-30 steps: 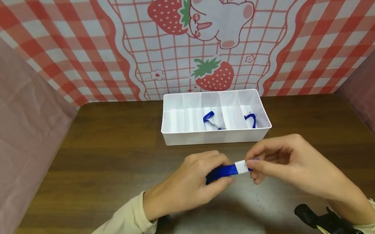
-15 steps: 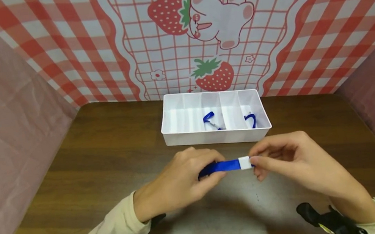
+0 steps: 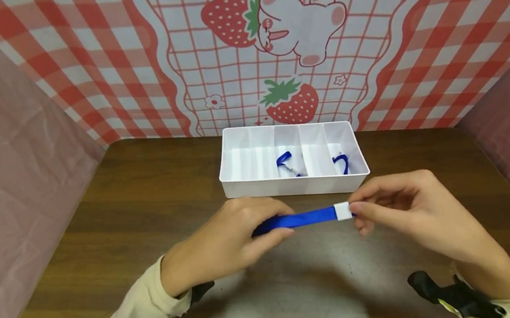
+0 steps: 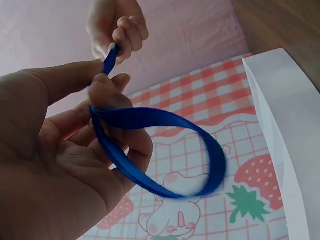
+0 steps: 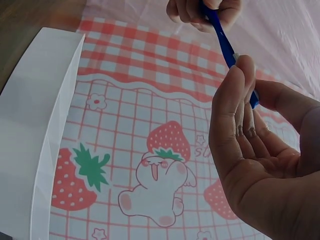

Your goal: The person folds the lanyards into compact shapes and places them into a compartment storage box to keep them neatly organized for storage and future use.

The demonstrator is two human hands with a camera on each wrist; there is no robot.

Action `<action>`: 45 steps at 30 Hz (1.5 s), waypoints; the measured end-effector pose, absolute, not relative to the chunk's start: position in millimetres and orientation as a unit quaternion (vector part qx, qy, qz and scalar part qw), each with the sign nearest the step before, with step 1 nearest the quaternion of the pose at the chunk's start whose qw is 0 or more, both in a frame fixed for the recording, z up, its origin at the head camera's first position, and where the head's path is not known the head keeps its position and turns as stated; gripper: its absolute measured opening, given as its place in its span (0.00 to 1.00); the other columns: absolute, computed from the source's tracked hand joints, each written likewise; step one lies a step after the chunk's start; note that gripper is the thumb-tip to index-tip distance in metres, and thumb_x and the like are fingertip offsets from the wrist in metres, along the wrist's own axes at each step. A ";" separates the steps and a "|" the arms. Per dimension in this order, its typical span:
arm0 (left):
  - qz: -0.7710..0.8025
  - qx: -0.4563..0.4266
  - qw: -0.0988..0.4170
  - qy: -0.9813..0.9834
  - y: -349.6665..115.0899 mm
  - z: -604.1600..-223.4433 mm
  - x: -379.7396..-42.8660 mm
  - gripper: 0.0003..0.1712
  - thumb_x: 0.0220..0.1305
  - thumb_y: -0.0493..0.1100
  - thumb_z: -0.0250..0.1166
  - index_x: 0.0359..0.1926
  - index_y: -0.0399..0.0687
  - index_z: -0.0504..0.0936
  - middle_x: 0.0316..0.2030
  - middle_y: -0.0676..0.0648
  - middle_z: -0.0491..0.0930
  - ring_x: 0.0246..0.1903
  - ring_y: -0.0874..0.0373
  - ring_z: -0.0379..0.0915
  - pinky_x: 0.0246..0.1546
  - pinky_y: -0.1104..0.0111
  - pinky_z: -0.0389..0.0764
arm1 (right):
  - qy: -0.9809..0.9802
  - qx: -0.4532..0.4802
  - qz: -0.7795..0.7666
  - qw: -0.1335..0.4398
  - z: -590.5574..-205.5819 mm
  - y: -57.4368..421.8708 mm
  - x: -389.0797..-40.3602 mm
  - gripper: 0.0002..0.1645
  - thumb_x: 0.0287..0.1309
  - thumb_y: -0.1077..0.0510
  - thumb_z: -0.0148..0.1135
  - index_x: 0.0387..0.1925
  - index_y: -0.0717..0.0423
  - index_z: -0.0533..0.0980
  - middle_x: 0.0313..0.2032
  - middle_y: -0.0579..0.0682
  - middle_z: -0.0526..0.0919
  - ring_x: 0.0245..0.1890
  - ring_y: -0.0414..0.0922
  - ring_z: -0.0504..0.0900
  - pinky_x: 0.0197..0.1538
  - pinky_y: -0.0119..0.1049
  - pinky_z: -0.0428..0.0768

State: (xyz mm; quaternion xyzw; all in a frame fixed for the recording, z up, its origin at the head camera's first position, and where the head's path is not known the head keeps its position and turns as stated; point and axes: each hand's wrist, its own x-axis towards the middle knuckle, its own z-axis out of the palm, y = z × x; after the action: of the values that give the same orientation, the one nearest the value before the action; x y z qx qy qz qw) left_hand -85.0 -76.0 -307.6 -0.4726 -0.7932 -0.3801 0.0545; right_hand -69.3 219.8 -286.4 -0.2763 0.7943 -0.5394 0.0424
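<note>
A blue ribbon strap [image 3: 310, 218] with a white band-like piece [image 3: 342, 211] near its right end is stretched between both hands above the table. My left hand [image 3: 228, 239] pinches the strap between thumb and fingers. In the left wrist view, a loop of the blue strap [image 4: 216, 155] hangs out past the left fingers. My right hand [image 3: 421, 214] pinches the other end, right beside the white piece, with thumb and forefinger. A short blue tip [image 5: 255, 99] shows by the right thumb in the right wrist view.
Beyond the hands stands a white divided box [image 3: 286, 187] with several compartments. One blue strap [image 3: 285, 158] lies in its middle compartment, another blue strap [image 3: 342, 161] in the rightmost. A strawberry-patterned cloth [image 3: 209, 81] hangs behind the wooden table [image 3: 146, 191].
My left hand has slid left along the strap and my right hand has moved right and slightly up, so a longer stretch of blue shows between them. The box stays put.
</note>
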 end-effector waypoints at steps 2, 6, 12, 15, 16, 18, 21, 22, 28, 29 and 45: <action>-0.389 -0.470 0.050 -0.791 -78.3 -306.0 -85.5 0.07 0.71 0.42 0.63 0.43 0.44 0.84 0.30 0.58 0.77 0.29 0.69 0.70 0.31 0.76 0.74 | 0.790 -0.279 -0.545 0.041 -286.8 220.9 -69.9 0.12 0.60 0.76 0.60 0.40 0.63 0.83 0.27 0.55 0.85 0.23 0.47 0.85 0.29 0.39 0.84; -0.384 -0.468 0.057 -0.794 -81.1 -305.0 -87.1 0.08 0.73 0.41 0.60 0.42 0.44 0.84 0.30 0.58 0.77 0.30 0.69 0.70 0.33 0.75 0.75 | 0.796 -0.276 -0.537 0.047 -284.1 222.8 -70.3 0.11 0.60 0.75 0.61 0.40 0.61 0.83 0.27 0.55 0.85 0.24 0.48 0.85 0.29 0.40 0.85; -0.380 -0.462 0.063 -0.799 -84.4 -302.9 -88.4 0.06 0.71 0.39 0.62 0.42 0.43 0.85 0.31 0.57 0.78 0.30 0.69 0.71 0.33 0.75 0.76 | 0.805 -0.279 -0.522 0.041 -280.9 226.1 -70.7 0.12 0.60 0.75 0.61 0.40 0.60 0.82 0.27 0.55 0.86 0.24 0.49 0.86 0.29 0.39 0.84; -0.383 -0.460 0.056 -0.799 -86.5 -301.7 -89.4 0.06 0.70 0.38 0.63 0.42 0.43 0.85 0.30 0.58 0.78 0.28 0.69 0.70 0.31 0.76 0.75 | 0.807 -0.281 -0.518 0.039 -280.5 227.5 -71.5 0.12 0.60 0.75 0.61 0.40 0.60 0.82 0.27 0.55 0.86 0.24 0.48 0.86 0.30 0.38 0.84; -0.383 -0.460 0.053 -0.799 -87.0 -301.1 -89.6 0.06 0.70 0.39 0.63 0.42 0.43 0.85 0.30 0.58 0.78 0.28 0.70 0.70 0.31 0.76 0.75 | 0.809 -0.281 -0.515 0.038 -280.4 227.9 -72.0 0.12 0.60 0.75 0.62 0.40 0.59 0.82 0.27 0.54 0.86 0.24 0.48 0.86 0.30 0.38 0.84; -0.380 -0.461 0.047 -0.801 -88.1 -300.2 -90.1 0.06 0.70 0.39 0.63 0.42 0.43 0.85 0.30 0.58 0.77 0.27 0.70 0.70 0.30 0.76 0.75 | 0.811 -0.280 -0.512 0.038 -280.3 228.7 -72.5 0.12 0.60 0.75 0.62 0.40 0.59 0.83 0.26 0.54 0.86 0.24 0.48 0.85 0.30 0.38 0.84; -0.372 -0.465 0.041 -0.802 -89.9 -299.0 -90.8 0.06 0.71 0.40 0.62 0.41 0.45 0.85 0.30 0.59 0.77 0.28 0.71 0.70 0.31 0.75 0.75 | 0.815 -0.275 -0.510 0.039 -280.1 229.9 -73.1 0.11 0.60 0.74 0.62 0.40 0.59 0.83 0.27 0.54 0.86 0.25 0.48 0.86 0.31 0.38 0.85; -0.369 -0.467 0.039 -0.802 -90.7 -298.3 -90.9 0.06 0.71 0.40 0.62 0.41 0.45 0.84 0.30 0.59 0.77 0.28 0.71 0.70 0.31 0.75 0.76 | 0.815 -0.273 -0.509 0.039 -280.1 230.3 -73.3 0.11 0.60 0.74 0.62 0.40 0.59 0.83 0.27 0.54 0.86 0.25 0.49 0.86 0.31 0.38 0.85; -0.345 -0.475 0.008 -0.810 -97.8 -294.8 -91.9 0.08 0.74 0.43 0.59 0.39 0.47 0.83 0.29 0.59 0.77 0.28 0.70 0.70 0.31 0.72 0.77 | 0.825 -0.260 -0.500 0.036 -278.9 232.8 -74.8 0.10 0.61 0.72 0.62 0.40 0.58 0.83 0.27 0.54 0.86 0.25 0.49 0.86 0.32 0.39 0.85; -0.341 -0.475 0.001 -0.811 -99.0 -294.6 -92.1 0.09 0.74 0.44 0.59 0.39 0.47 0.83 0.29 0.59 0.77 0.28 0.70 0.70 0.30 0.72 0.77 | 0.829 -0.258 -0.496 0.034 -278.5 233.3 -75.0 0.10 0.62 0.72 0.63 0.40 0.57 0.83 0.27 0.54 0.86 0.25 0.49 0.86 0.32 0.38 0.85; -0.335 -0.462 0.012 -0.821 -116.6 -284.5 -91.6 0.07 0.73 0.42 0.60 0.38 0.48 0.83 0.27 0.60 0.75 0.25 0.70 0.68 0.28 0.75 0.74 | 0.859 -0.219 -0.463 0.008 -275.2 242.5 -78.2 0.08 0.63 0.68 0.64 0.39 0.54 0.84 0.26 0.52 0.87 0.25 0.47 0.86 0.32 0.37 0.85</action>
State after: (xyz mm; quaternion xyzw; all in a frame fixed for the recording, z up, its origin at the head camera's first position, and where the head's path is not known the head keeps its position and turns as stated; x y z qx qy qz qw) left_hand -91.6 -116.6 -284.5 -0.4618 -0.8212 -0.3350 0.0118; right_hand -78.2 242.5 -275.2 -0.2193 0.8589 -0.4629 0.0080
